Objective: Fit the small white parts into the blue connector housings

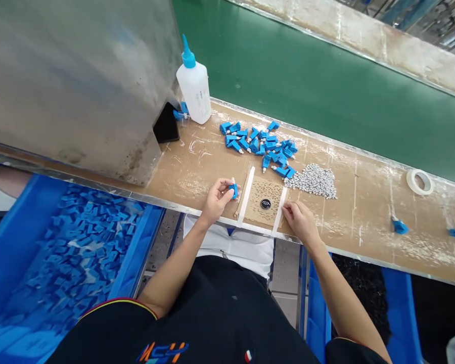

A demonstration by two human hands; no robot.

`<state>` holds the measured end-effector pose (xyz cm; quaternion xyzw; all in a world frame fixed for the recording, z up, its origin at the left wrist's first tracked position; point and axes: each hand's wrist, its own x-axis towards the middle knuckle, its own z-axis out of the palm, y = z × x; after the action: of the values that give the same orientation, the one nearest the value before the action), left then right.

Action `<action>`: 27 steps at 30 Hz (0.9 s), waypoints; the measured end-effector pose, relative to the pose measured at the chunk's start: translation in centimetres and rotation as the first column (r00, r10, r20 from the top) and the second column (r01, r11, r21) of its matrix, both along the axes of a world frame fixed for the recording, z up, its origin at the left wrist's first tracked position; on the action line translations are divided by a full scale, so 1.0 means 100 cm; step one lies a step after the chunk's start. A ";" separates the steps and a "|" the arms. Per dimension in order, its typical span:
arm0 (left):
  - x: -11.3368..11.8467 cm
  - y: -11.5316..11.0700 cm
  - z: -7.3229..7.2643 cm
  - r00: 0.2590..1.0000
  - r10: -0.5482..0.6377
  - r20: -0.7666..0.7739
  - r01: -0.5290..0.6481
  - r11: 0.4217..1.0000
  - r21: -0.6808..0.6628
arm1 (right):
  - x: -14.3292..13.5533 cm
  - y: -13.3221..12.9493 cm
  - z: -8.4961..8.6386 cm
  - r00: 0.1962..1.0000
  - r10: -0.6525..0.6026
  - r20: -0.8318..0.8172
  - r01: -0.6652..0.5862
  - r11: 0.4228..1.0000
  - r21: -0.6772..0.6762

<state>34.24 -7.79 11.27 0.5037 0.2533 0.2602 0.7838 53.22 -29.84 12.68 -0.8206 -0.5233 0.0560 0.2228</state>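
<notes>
My left hand (217, 199) pinches a small blue plastic part (233, 190) with a white tip, just left of a strip of white tape. Between two tape strips lies a brown patch (256, 205) strewn with tiny dark bits, and a small round black piece (265, 203) sits on it. At the right strip my right hand (299, 218) is closed, thumb and fingertips together; whatever they hold is too small to make out. Beyond the patch is a heap of blue parts (260, 141) with white tips. Beside it spreads a pile of small grey pieces (314, 181).
A white bottle (197, 91) with a blue nozzle stands by a metal box (79, 86). A tape roll (419, 182) and two blue parts (400, 226) lie to the right. Behind runs a green belt (307, 71). Below the bench are blue bins (136, 242), one full of blue parts.
</notes>
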 end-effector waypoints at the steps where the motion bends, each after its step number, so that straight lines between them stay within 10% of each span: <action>1: 0.000 0.000 0.000 1.000 -0.002 0.000 0.002 1.000 0.007 | 0.001 0.000 0.001 1.000 0.016 0.000 -0.016 1.000 -0.002; 18: -0.002 -0.002 0.003 0.998 0.010 0.054 -0.010 1.000 0.005 | 0.012 0.017 0.032 0.893 -0.113 -0.435 0.054 0.988 -0.146; 27: -0.004 -0.001 0.004 0.999 0.005 0.052 -0.005 1.000 -0.014 | -0.014 0.042 0.038 0.992 0.124 -0.031 -0.127 0.985 -0.118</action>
<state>33.84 -7.93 11.67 0.4907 0.2360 0.2735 0.7929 51.83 -25.69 16.51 -0.7972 -0.5669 0.1109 0.1756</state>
